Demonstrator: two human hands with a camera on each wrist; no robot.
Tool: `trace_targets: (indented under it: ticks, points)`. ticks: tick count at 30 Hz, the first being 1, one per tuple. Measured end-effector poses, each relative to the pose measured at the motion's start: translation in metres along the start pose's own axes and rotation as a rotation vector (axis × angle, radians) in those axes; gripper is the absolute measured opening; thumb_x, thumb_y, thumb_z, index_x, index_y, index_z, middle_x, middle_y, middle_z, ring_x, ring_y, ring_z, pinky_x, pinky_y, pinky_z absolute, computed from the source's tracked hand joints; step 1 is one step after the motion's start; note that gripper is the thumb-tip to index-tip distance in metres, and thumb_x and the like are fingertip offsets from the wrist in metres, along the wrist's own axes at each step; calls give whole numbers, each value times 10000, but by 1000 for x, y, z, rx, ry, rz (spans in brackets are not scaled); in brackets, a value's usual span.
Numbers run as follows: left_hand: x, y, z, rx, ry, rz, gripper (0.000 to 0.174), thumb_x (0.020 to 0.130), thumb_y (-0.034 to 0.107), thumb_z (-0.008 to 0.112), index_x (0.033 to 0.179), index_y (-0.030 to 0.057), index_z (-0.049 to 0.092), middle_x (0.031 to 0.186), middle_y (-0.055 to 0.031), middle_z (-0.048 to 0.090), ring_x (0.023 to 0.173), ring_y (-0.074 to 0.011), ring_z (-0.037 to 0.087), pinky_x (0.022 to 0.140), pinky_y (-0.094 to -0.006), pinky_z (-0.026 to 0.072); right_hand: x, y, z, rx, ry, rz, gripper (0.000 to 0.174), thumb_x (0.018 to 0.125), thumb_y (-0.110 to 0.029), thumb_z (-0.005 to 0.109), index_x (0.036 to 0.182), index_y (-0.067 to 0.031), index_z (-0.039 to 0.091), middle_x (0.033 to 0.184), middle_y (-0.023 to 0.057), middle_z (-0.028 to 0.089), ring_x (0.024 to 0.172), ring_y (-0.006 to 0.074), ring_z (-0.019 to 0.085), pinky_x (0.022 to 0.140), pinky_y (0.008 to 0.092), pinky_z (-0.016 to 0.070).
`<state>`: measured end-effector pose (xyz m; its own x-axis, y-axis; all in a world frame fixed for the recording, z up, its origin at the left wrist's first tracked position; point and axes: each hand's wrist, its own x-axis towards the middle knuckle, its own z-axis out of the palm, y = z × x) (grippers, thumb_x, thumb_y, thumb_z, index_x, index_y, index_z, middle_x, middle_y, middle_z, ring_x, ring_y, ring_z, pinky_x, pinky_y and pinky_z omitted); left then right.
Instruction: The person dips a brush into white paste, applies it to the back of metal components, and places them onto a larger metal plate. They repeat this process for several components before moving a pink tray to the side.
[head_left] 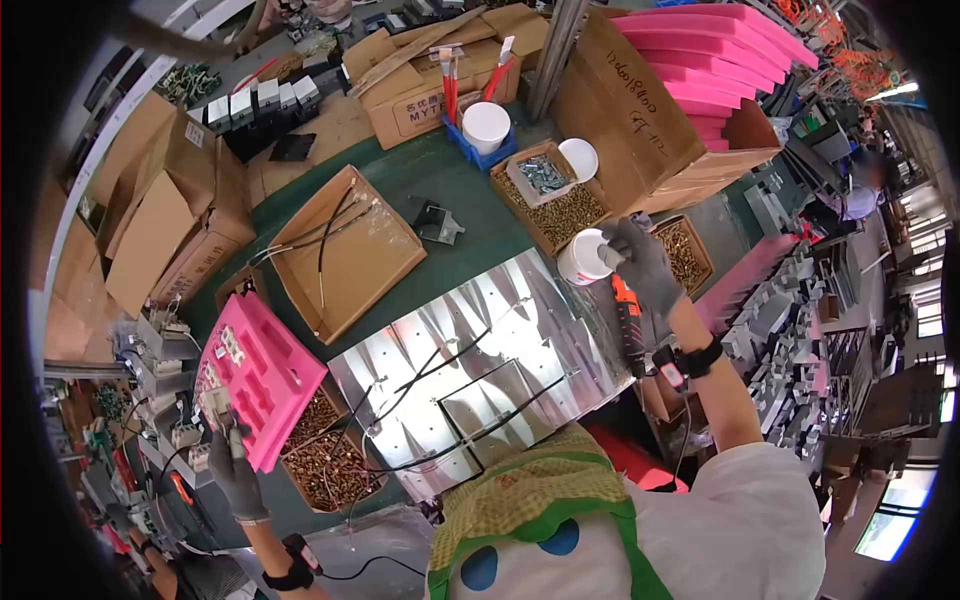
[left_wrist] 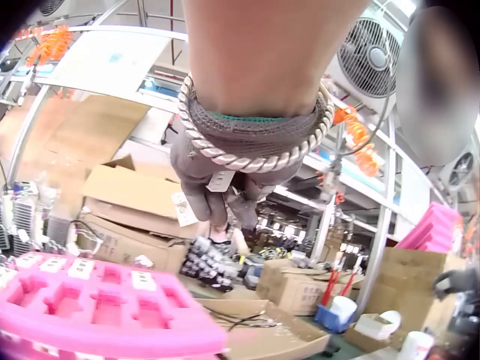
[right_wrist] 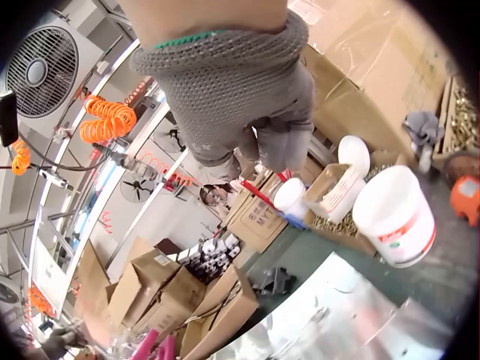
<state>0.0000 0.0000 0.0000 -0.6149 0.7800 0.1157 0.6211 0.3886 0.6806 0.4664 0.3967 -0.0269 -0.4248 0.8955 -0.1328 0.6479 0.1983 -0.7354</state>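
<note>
My left hand (head_left: 236, 470), in a grey glove, is at the near-left edge of a pink foam tray (head_left: 262, 372). A small white part with a hole (left_wrist: 220, 181) shows at its curled fingers in the left wrist view. More small white parts (left_wrist: 81, 268) sit along the foam tray's back edge. My gloved right hand (head_left: 645, 268) hangs over the right side of a white bucket (head_left: 582, 258), its fingers loosely bent. No held thing shows at those fingers in the right wrist view. An orange-and-black power tool (head_left: 627, 315) lies just below this hand.
A shiny metal panel (head_left: 400, 345) with black cables lies in front of me. Boxes of brass fittings (head_left: 325, 475) flank it. An open cardboard tray (head_left: 385, 285) with cables is behind. A carton (head_left: 640, 120) with pink foam and a blue holder (head_left: 490, 155) with brushes stand farther back.
</note>
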Motion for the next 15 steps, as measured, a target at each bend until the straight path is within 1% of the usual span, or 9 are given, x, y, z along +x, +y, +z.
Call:
trace_targets:
  ticks: [2,3,5,7,8,10,13,14,15]
  points:
    - [-10,38,-1,-274,-11,-42,332,904,195,444,1141,-37,445,973,-44,528,806,-97,491,667,-231,408,42,-6,13,-45,22,-98,395,726,-229,622,1082,-96,514,1017,172,542,920,283,562,779,399,434]
    - [-44,90,45,-426,-52,-185,324,906,194,440,1132,-38,448,959,-37,525,806,-93,488,665,-226,405,47,22,-36,-175,-24,-132,387,733,-217,607,1086,-96,509,1022,178,537,925,302,554,783,401,432]
    - [-50,121,64,-622,-20,-295,309,910,193,432,1115,-38,455,931,-24,519,806,-86,482,662,-215,398,109,12,-22,-280,7,-329,373,745,-193,577,1096,-94,499,1031,191,527,934,341,539,790,404,428]
    - [-59,137,88,-981,-52,-442,365,886,300,477,1079,-10,476,857,-6,501,751,-75,464,629,-197,374,176,2,-10,-420,-57,-381,410,756,-186,535,1154,-112,468,1043,204,519,970,369,508,822,405,413]
    - [-72,143,102,-1113,-29,-470,308,889,233,467,1067,-18,479,892,-37,527,761,-111,504,646,-207,406,214,3,-3,-428,-84,-390,424,754,-193,524,1168,-132,457,1044,205,524,974,358,510,828,403,408]
    - [-90,153,120,-1155,-86,-418,279,886,233,470,1005,-19,485,914,-73,556,753,-153,548,643,-238,445,271,-12,11,-481,-120,-370,463,747,-203,515,1200,-149,433,1054,211,528,1001,344,501,847,394,398]
    - [-90,205,143,-912,-39,-335,459,841,446,497,883,-11,510,810,-68,555,673,-151,532,582,-267,439,334,-30,32,-550,-145,-256,496,745,-183,499,1232,-142,413,1175,229,453,1076,351,459,899,382,379]
    - [-94,205,147,-847,-27,-431,549,806,517,505,852,-29,543,738,-68,556,657,-158,534,576,-263,434,350,-29,40,-557,-108,-232,488,748,-178,492,1229,-141,416,1198,230,431,1091,353,448,907,382,375]
    - [-77,238,155,-800,146,-403,469,778,431,590,600,4,519,654,-65,565,581,-107,492,499,-236,351,361,-28,47,-562,-75,-202,481,751,-174,486,1225,-140,419,1222,231,410,1106,356,438,914,383,372]
